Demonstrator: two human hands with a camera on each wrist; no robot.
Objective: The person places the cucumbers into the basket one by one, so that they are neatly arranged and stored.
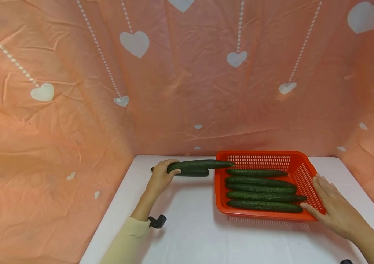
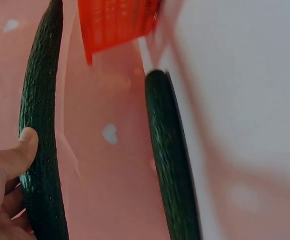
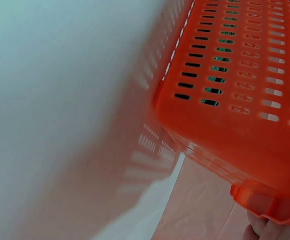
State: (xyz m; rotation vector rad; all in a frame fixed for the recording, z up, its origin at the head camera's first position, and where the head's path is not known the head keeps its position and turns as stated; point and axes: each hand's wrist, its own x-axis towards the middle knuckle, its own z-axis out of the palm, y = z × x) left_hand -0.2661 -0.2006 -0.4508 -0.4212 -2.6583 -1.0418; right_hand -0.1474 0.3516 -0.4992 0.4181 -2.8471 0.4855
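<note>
My left hand grips a dark green cucumber near its left end, with the thumb across it in the left wrist view. The cucumber is held level, its far tip over the left rim of the red plastic basket. Below it, a second cucumber lies on the white table, partly hidden in the head view. Several cucumbers lie side by side inside the basket. At the basket's right rim rests my right hand, fingers extended and thumb reaching over the front right corner.
The white table runs back to an orange cloth with white hearts, which hangs behind and at both sides. A black wrist device sits at the left sleeve. In the right wrist view, the slotted basket wall casts a shadow on the table.
</note>
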